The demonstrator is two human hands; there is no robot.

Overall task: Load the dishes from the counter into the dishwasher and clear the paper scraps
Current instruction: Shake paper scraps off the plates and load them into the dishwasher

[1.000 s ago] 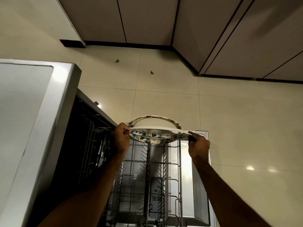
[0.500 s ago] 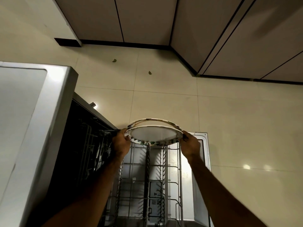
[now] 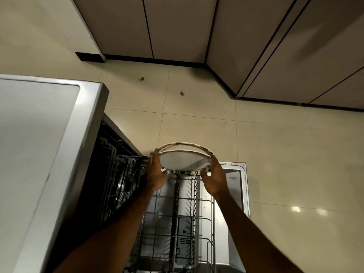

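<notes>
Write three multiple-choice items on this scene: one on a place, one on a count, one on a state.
1. Where are the plates? A. on the floor B. at the far end of the rack C. on the dishwasher's top
2. How many plates do the left hand and right hand hold? A. one B. two C. four
3. The dishwasher door is: A. shut B. half raised C. folded down open
Answers: 1 B, held at its end farthest from the person; 2 B, two rims show; 3 C, the rack is pulled out over it.
</notes>
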